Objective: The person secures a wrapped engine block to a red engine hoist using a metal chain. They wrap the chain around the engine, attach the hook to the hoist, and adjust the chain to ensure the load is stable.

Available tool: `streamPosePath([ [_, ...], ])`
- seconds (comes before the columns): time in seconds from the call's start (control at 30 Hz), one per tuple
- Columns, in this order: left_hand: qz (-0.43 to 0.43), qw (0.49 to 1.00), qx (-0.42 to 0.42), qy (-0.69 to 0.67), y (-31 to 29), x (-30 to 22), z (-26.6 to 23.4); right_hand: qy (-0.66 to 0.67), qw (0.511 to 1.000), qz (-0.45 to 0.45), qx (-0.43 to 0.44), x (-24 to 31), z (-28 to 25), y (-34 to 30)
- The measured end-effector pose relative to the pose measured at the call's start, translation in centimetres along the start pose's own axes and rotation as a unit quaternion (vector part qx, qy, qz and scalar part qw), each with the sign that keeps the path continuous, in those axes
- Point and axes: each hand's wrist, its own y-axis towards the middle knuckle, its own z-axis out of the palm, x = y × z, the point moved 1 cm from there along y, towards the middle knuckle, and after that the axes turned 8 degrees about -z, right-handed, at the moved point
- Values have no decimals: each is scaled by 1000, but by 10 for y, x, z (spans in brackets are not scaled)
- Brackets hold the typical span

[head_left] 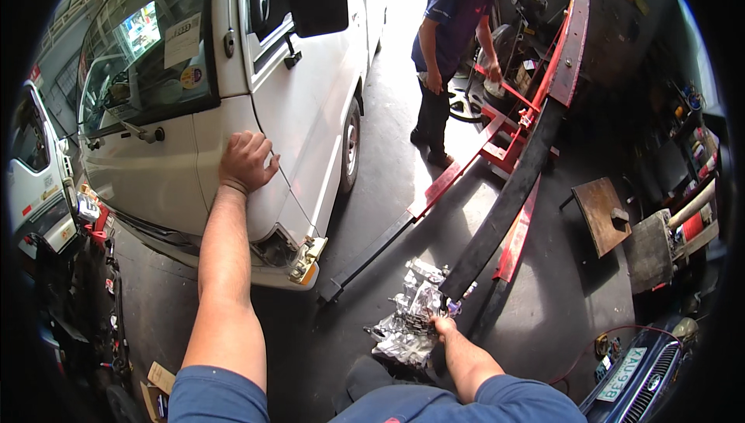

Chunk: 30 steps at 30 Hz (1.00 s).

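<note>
My left hand (247,161) leans on the front corner of a white van (174,163), its thumb spread and its palm against the body panel. Low in the middle, a silvery cast-metal assembly, like a gearbox or engine unit (411,322), sits beneath the tip of a black crane boom (504,190). My right hand (444,326) is closed at the near side of that unit, beside the boom tip. What its fingers grip there is too small and partly hidden to name.
A red-and-black engine crane (516,143) spreads its legs across the dark floor. Behind it another person (450,43) stands with a hand near its frame. A wooden board (601,216) stands at the right, and a dark car front (644,372) fills the lower right corner.
</note>
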Motion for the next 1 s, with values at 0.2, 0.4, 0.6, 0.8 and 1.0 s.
streamPosePath([
  [0.2,-10,1000,9,-4,-2,0,-1,-20,999,-28,-6,4,0,-6],
  [0.4,4,999,-13,-49,-1,2,4,-29,999,14,4,16,0,-24],
  [0.6,26,999,-16,-36,-5,10,17,-57,998,-28,1,17,-3,-33],
  [0.8,61,998,-21,-23,-6,14,24,-30,999,-10,-43,-3,-3,-16],
  [1.0,34,999,-9,-12,-8,10,21,49,998,1,-44,1,1,-16],
])
